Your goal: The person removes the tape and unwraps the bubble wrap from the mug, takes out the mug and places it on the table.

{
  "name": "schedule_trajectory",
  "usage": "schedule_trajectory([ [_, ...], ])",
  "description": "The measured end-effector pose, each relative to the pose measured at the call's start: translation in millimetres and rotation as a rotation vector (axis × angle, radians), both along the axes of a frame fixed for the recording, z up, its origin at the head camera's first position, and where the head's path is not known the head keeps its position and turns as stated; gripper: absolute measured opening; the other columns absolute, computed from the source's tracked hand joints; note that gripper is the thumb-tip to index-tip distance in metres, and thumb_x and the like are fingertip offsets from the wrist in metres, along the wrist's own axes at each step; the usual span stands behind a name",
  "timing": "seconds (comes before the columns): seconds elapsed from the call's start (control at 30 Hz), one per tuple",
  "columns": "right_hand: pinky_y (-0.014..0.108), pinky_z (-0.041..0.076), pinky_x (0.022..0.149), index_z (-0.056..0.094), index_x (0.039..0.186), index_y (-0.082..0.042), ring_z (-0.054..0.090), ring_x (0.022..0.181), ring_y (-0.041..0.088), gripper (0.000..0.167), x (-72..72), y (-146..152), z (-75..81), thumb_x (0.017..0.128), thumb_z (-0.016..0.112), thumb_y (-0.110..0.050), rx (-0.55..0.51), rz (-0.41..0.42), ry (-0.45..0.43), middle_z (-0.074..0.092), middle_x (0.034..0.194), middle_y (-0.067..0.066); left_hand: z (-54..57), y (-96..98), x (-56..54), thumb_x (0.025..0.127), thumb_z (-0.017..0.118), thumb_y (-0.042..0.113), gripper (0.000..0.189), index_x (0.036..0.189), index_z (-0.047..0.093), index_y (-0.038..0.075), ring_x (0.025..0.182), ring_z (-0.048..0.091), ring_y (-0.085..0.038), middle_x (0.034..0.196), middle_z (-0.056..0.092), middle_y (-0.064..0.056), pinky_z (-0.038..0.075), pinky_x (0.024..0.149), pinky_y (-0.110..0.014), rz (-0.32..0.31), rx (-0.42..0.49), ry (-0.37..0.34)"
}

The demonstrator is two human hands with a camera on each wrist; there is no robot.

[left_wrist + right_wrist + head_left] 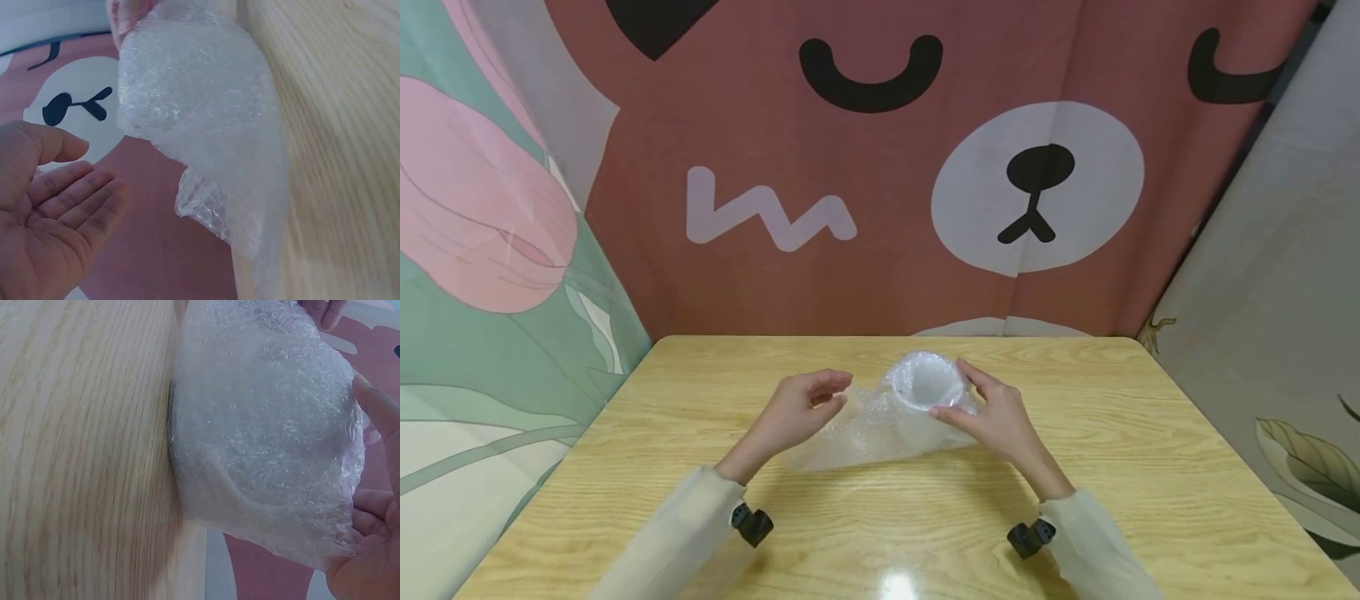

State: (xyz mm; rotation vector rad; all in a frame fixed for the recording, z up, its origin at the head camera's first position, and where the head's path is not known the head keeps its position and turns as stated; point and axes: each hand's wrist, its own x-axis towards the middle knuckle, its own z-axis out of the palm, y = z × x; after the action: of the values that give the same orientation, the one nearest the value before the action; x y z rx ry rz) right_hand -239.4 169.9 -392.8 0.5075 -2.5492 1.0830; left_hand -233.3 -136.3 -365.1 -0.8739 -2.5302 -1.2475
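Note:
A white cup stands upright on the table, its round mouth facing up, with bubble wrap around it. The wrap's loose tail spreads leftward over the tabletop. My right hand grips the wrapped cup near its rim, thumb in front and fingers behind. Through the plastic in the right wrist view, a curved shape like a handle shows faintly. My left hand hovers left of the cup above the loose wrap, fingers loosely bent and holding nothing; the left wrist view shows a gap between them.
The light wood table reaches back to a hanging cloth with a bear print. Patterned curtains hang at the sides. A small black camera sits on each wrist.

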Motion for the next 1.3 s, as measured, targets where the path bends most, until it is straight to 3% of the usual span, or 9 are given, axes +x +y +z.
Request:
schedule_trajectory([
  [0.37,0.049,0.052,0.088,0.043,0.143,0.002,0.05,0.122,0.035,0.095,-2.0,1.6,0.6,0.073,0.082,-0.048,0.022,0.029,-0.01,0.047,0.14,0.019,2.9,16.5,-9.2,0.089,0.068,0.007,0.036,0.123,0.063,-0.004,0.104,0.064,-0.028,0.118,0.065,-0.017,0.053,0.087,-0.043,0.019,-0.172,0.192],
  [0.5,0.048,0.053,0.087,0.044,0.142,0.003,0.052,0.121,0.035,0.093,-2.9,1.7,1.2,0.073,0.082,-0.048,0.016,0.037,-0.02,0.049,0.139,0.02,2.0,21.6,-13.1,0.088,0.069,0.008,0.038,0.124,0.062,-0.004,0.077,0.066,-0.02,0.119,0.065,-0.017,0.052,0.088,-0.044,0.023,-0.203,0.224],
  [0.6,0.047,0.052,0.087,0.045,0.141,0.004,0.053,0.12,0.035,0.093,-3.4,1.8,1.4,0.073,0.082,-0.048,0.011,0.042,-0.034,0.05,0.137,0.021,1.2,24.6,-15.0,0.088,0.07,0.008,0.039,0.124,0.062,-0.004,0.075,0.065,-0.02,0.119,0.065,-0.017,0.052,0.088,-0.044,0.022,-0.203,0.227],
  [0.7,0.047,0.052,0.087,0.046,0.141,0.003,0.054,0.119,0.035,0.093,-3.1,1.9,1.7,0.072,0.083,-0.048,0.001,0.044,-0.048,0.051,0.136,0.021,0.0,27.0,-16.9,0.087,0.07,0.008,0.039,0.124,0.062,-0.004,0.091,0.067,-0.024,0.118,0.065,-0.018,0.052,0.088,-0.045,0.024,-0.202,0.233],
  [0.97,0.046,0.052,0.087,0.045,0.141,0.004,0.053,0.12,0.035,0.093,-2.9,1.2,0.0,0.073,0.083,-0.047,-0.028,0.057,-0.057,0.05,0.137,0.022,-4.6,34.5,-24.0,0.087,0.071,0.008,0.038,0.122,0.064,-0.003,0.108,0.063,-0.03,0.119,0.065,-0.017,0.051,0.091,-0.043,0.029,-0.214,0.227],
  [1.3,0.045,0.053,0.087,0.046,0.141,0.003,0.055,0.118,0.034,0.093,-3.8,0.8,-3.2,0.073,0.083,-0.048,-0.044,0.051,-0.049,0.052,0.135,0.022,-7.7,44.5,-29.1,0.085,0.07,0.002,0.037,0.12,0.064,-0.005,0.103,0.065,-0.029,0.117,0.065,-0.019,0.052,0.09,-0.04,0.014,-0.23,0.244],
])
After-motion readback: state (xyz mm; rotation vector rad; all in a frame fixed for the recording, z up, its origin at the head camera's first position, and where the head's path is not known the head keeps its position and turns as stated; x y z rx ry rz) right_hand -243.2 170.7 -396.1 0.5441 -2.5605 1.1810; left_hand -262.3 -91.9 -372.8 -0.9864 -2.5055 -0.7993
